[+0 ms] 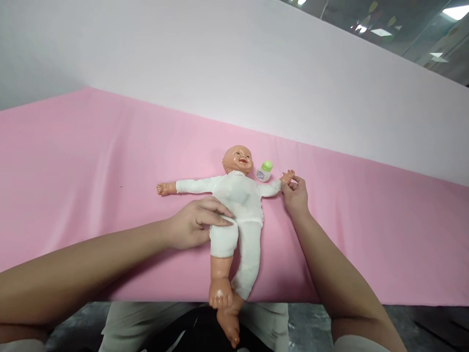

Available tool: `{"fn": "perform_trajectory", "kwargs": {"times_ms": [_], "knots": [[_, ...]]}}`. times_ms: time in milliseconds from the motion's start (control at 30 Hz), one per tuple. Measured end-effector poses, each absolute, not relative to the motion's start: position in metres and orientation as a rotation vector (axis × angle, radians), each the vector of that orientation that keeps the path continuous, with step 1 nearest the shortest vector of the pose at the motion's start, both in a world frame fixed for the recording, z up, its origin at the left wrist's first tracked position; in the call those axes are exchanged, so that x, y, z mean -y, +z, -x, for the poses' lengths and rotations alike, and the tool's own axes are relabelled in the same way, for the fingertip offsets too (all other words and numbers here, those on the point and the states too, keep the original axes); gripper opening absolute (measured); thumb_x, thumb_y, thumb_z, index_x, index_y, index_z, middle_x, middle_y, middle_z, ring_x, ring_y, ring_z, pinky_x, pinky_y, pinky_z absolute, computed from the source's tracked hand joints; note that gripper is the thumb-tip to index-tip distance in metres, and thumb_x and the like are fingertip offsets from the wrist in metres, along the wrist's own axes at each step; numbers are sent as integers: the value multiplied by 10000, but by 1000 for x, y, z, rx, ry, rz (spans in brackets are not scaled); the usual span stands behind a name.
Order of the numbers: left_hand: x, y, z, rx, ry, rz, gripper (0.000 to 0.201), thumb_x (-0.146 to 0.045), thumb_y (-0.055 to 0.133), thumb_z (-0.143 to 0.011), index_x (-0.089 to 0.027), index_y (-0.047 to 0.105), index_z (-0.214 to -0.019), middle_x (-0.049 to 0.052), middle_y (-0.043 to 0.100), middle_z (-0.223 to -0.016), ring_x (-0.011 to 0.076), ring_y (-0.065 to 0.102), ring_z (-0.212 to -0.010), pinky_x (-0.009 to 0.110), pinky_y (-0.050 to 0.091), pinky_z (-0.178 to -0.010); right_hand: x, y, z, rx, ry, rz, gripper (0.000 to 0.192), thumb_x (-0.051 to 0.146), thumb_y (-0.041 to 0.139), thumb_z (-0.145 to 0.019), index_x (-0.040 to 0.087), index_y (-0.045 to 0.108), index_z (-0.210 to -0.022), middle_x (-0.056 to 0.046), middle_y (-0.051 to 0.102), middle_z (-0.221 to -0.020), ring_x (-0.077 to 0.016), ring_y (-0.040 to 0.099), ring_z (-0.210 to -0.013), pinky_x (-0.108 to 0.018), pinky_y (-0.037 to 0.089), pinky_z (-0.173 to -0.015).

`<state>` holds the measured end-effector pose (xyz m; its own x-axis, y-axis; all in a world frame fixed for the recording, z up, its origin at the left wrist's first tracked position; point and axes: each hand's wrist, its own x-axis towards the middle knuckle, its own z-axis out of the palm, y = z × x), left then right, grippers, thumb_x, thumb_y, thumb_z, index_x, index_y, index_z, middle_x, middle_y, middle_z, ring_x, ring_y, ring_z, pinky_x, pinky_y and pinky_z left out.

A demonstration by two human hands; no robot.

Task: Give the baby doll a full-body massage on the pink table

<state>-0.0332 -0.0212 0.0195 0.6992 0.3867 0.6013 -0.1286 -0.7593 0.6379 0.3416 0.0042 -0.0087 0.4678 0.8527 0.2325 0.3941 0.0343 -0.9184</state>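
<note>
A baby doll [240, 200] in a white suit lies face up on the pink cloth [91, 161], arms spread, with its bare feet hanging over the near edge. My left hand [196, 222] rests on the doll's hip and waist, fingers laid across the white suit. My right hand [296, 195] pinches the doll's small hand at the end of its outstretched arm. A small white bottle with a green cap [264, 172] stands just beside the doll's head and shoulder, close to my right hand.
The pink cloth covers the whole surface and ends at a near edge just above my lap [205, 327]. A pale white wall [256, 68] rises behind it. Ceiling lights and glass panels [410, 29] show at the top right.
</note>
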Motion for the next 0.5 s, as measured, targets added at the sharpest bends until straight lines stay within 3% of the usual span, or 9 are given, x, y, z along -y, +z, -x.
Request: {"fn": "perform_trajectory", "kwargs": {"times_ms": [133, 300, 400, 500], "knots": [[3, 16, 37, -512, 1101, -2182, 261, -250, 736, -956, -289, 850, -1188, 72, 816, -1174, 235, 774, -1087, 361, 639, -964, 11, -3, -305, 1364, 274, 1363, 519, 458, 740, -935, 253, 597, -1391, -95, 760, -1260, -227, 750, -1013, -395, 640, -868], [-19, 4, 32, -846, 998, -1975, 170, -259, 712, -860, -220, 861, -932, 66, 801, -1105, 239, 766, -1016, 333, 641, -886, 20, -1, -274, 1974, 71, 1293, 305, 359, 648, -997, 299, 766, -1271, -86, 775, -1285, -297, 698, -1222, -534, 571, -1103], [-23, 0, 29, -889, 997, -1910, 156, -291, 730, -828, -207, 849, -884, 72, 786, -1083, 237, 760, -975, 320, 638, -819, 21, 0, -271, 2026, 65, 1300, 341, 347, 625, -1009, 282, 749, -1320, -101, 762, -1346, -311, 684, -1264, -565, 549, -1134], [-19, 5, 31, -865, 1011, -1993, 181, -326, 732, -869, -222, 866, -932, 77, 789, -1094, 240, 761, -997, 341, 639, -875, 19, -1, -277, 1943, 172, 1336, 365, 405, 651, -1002, 271, 724, -1334, -104, 765, -1347, -311, 696, -1247, -566, 549, -1125]]}}
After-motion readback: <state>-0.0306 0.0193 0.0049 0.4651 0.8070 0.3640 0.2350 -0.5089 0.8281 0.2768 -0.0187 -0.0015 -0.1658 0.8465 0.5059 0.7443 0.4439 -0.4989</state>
